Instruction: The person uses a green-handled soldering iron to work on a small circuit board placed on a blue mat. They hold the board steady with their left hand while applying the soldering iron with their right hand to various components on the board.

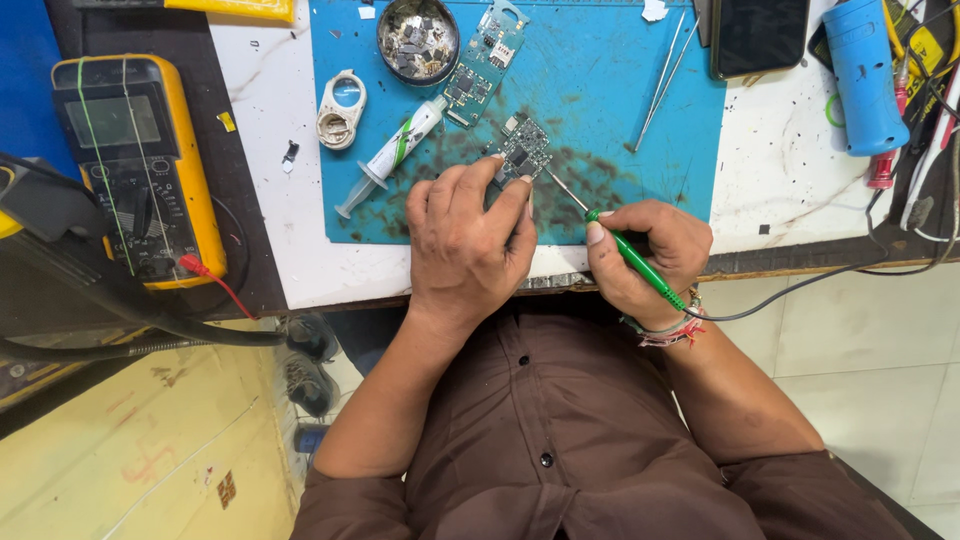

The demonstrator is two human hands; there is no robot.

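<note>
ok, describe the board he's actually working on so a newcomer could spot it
Start at the blue mat on the white bench. Near its lower middle, on the dark smudged patch, lies a small squarish circuit board, steadied by the left hand. Unlike the longer board above, the green-handled iron touches it.

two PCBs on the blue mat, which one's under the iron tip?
The small dark circuit board nearest the hands: the left hand steadies it, the soldering iron tip touches its edge. The long green board lies untouched further up.

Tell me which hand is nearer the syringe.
Left. The left hand sits just right of and below the syringe, fingers on the small circuit board. The right hand is farther right, holding the green iron.
</note>
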